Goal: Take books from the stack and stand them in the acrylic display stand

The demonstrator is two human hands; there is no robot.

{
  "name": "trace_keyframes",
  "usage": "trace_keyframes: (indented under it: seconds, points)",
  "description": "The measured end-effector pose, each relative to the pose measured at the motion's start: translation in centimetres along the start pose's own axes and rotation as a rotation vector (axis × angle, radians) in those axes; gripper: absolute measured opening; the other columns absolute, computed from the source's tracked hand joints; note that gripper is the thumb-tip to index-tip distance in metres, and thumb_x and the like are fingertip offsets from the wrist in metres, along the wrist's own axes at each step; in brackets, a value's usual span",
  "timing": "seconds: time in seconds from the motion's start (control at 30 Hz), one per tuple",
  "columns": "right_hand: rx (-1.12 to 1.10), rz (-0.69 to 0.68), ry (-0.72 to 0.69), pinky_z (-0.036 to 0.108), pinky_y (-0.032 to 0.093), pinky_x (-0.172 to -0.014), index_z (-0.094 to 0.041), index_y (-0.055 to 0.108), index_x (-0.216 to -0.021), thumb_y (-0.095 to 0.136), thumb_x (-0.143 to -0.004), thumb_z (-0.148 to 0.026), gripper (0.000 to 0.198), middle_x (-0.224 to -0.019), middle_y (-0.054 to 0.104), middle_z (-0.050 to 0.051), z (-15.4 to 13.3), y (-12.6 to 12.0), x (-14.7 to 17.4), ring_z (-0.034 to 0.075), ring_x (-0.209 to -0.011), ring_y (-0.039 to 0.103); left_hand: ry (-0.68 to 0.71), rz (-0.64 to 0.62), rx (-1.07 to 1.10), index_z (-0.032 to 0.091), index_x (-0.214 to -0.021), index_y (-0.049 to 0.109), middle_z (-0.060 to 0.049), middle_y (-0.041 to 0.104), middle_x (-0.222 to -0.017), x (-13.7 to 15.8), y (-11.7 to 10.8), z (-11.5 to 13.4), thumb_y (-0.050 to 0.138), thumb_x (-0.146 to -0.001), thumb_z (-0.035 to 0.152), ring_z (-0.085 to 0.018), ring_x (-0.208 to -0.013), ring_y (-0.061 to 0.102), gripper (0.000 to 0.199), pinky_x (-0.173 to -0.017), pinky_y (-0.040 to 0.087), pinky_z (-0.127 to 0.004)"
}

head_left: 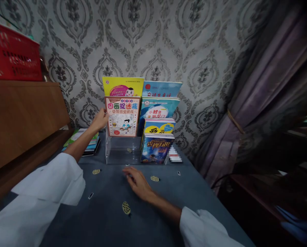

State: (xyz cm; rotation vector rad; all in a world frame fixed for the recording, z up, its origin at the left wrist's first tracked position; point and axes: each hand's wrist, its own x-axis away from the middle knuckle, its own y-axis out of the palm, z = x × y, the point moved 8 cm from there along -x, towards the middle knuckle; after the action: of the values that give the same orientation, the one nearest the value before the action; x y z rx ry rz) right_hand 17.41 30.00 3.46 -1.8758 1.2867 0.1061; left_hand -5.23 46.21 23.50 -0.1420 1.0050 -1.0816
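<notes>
Tablecloth (pixel 104 219) nearest; right hand (pixel 138 183) over it, fingers loosely parted, holding nothing. Clear rack (pixel 117 156) beyond. Orange book (pixel 124 116) standing in rack's left half; left hand (pixel 100 119) at its left edge, pinch or mere touch, can't tell. Yellow book (pixel 117 82) behind. Best keep orange one square; steady rack with free hand.
</notes>
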Motion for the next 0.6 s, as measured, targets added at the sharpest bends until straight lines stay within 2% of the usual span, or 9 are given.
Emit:
trace_keyframes:
  seconds: [0.1,0.2,0.27,0.37,0.43,0.53,0.6]
  points:
    - [-0.005,-0.019,0.027,0.042,0.058,-0.088,-0.027,0.065,-0.121,0.049,-0.093,-0.013,0.035,-0.111,0.072,0.008,0.2,0.7,0.5,0.023,-0.099,0.07,-0.08,0.017,-0.053,0.021,-0.105,0.058,-0.011,0.07,-0.102,0.5,-0.4,0.0,0.053,-0.088,0.034,-0.033,-0.104,0.065,0.022,-0.095,0.05,-0.049]
    - [-0.041,-0.032,0.043,0.042,0.057,-0.091,-0.025,0.065,-0.119,0.047,-0.093,-0.013,0.034,-0.113,0.071,0.008,0.0,1.4,1.0,0.022,-0.099,0.07,-0.052,0.021,-0.071,0.018,-0.111,0.058,-0.01,0.07,-0.096,0.8,-1.1,0.0,0.051,-0.088,0.033,-0.03,-0.096,0.066,0.028,-0.093,0.051,-0.047]
    - [-0.068,-0.027,0.042,0.042,0.056,-0.092,-0.024,0.066,-0.118,0.047,-0.092,-0.012,0.034,-0.111,0.072,0.009,-0.1,1.9,1.5,0.022,-0.099,0.07,-0.028,0.031,-0.098,0.017,-0.117,0.057,-0.009,0.07,-0.095,1.3,-2.0,-0.9,0.048,-0.089,0.033,-0.028,-0.094,0.066,0.033,-0.092,0.052,-0.045]
    - [-0.095,-0.007,0.05,0.041,0.056,-0.091,-0.023,0.067,-0.115,0.047,-0.091,-0.011,0.033,-0.105,0.072,0.009,0.3,2.5,2.2,0.022,-0.098,0.069,-0.063,-0.035,-0.304,0.015,-0.126,0.055,-0.013,0.071,-0.106,2.8,-2.7,-4.2,0.041,-0.094,0.032,-0.029,-0.103,0.067,0.038,-0.095,0.051,-0.042]
    - [-0.113,0.008,0.066,0.041,0.056,-0.091,-0.023,0.067,-0.114,0.047,-0.091,-0.011,0.033,-0.102,0.072,0.008,0.9,2.8,2.5,0.022,-0.098,0.069,-0.158,-0.169,-0.541,0.014,-0.13,0.054,-0.016,0.069,-0.121,4.4,-2.3,-7.5,0.036,-0.097,0.031,-0.029,-0.117,0.064,0.041,-0.101,0.048,-0.041]
    - [-0.138,0.012,0.104,0.041,0.055,-0.092,-0.022,0.067,-0.115,0.048,-0.092,-0.013,0.032,-0.101,0.072,0.008,1.8,3.1,2.8,0.022,-0.098,0.069,-0.259,-0.264,-0.653,0.007,-0.128,0.058,-0.025,0.062,-0.135,7.0,-1.7,-11.5,0.043,-0.095,0.033,-0.037,-0.131,0.055,0.045,-0.108,0.042,-0.053]
    - [-0.152,0.007,0.119,0.04,0.055,-0.092,-0.022,0.068,-0.114,0.048,-0.092,-0.014,0.03,-0.101,0.072,0.007,2.0,3.1,2.8,0.022,-0.097,0.069,-0.278,-0.3,-0.695,0.007,-0.134,0.055,-0.027,0.052,-0.148,8.1,-1.0,-13.2,0.044,-0.095,0.04,-0.039,-0.142,0.043,0.052,-0.113,0.033,-0.061]
